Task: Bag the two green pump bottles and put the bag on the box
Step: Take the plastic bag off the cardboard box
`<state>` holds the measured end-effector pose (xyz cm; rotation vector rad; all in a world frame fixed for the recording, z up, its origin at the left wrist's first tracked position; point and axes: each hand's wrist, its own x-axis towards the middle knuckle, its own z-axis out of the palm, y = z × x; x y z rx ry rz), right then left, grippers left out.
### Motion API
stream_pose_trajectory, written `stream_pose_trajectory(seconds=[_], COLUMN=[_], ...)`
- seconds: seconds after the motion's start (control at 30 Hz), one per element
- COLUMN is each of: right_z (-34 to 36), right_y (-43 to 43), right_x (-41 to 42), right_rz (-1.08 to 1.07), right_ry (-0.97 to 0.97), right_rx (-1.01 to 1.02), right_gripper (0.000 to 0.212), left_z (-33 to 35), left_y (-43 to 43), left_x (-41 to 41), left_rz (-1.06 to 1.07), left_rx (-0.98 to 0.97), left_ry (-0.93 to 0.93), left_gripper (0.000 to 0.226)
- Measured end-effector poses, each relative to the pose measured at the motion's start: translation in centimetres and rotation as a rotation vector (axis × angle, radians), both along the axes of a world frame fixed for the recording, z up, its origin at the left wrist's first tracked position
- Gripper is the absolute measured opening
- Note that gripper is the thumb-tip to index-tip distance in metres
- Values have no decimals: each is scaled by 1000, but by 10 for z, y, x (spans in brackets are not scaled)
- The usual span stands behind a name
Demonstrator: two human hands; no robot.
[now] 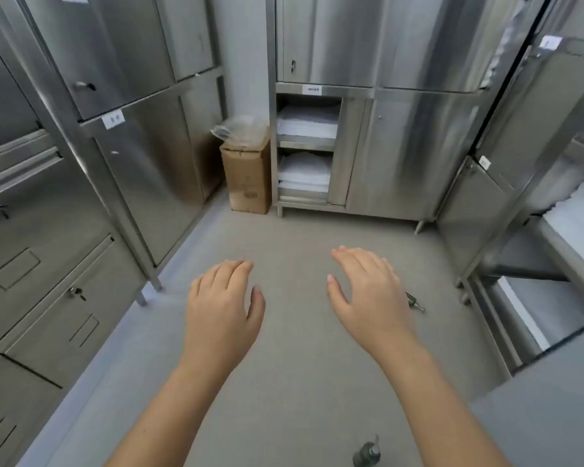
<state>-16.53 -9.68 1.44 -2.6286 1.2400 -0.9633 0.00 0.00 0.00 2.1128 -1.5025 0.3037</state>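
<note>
Both my hands hover palm-down over the grey floor, fingers spread, holding nothing: my left hand (221,310) and my right hand (368,294). One green pump bottle (367,454) stands on the floor at the bottom edge, between my forearms. A second green pump bottle (414,302) lies on the floor just right of my right hand, mostly hidden behind it. A cardboard box (248,176) stands in the far corner with a crumpled clear plastic bag (238,129) on top of it.
Steel cabinets (91,136) line the left wall. A steel cabinet (402,136) at the back has open shelves of folded white linen (305,146). A steel shelf unit (547,251) stands on the right.
</note>
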Motion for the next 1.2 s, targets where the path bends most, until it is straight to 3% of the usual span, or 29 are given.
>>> stream_pose_trajectory(seconds=[0.3, 0.8, 1.2], right_z=[-39, -25, -54], right_y=[-87, -257, -451], right_x=[81, 361, 459], right_rz=[54, 151, 86], right_ry=[32, 100, 81], right_rx=[13, -13, 75], right_gripper=[38, 37, 40], left_z=[-38, -40, -60], left_y=[-63, -237, -436], left_x=[77, 334, 426], left_rz=[139, 197, 106], left_rx=[20, 26, 92], left_ry=[54, 117, 141], left_gripper=[41, 40, 40])
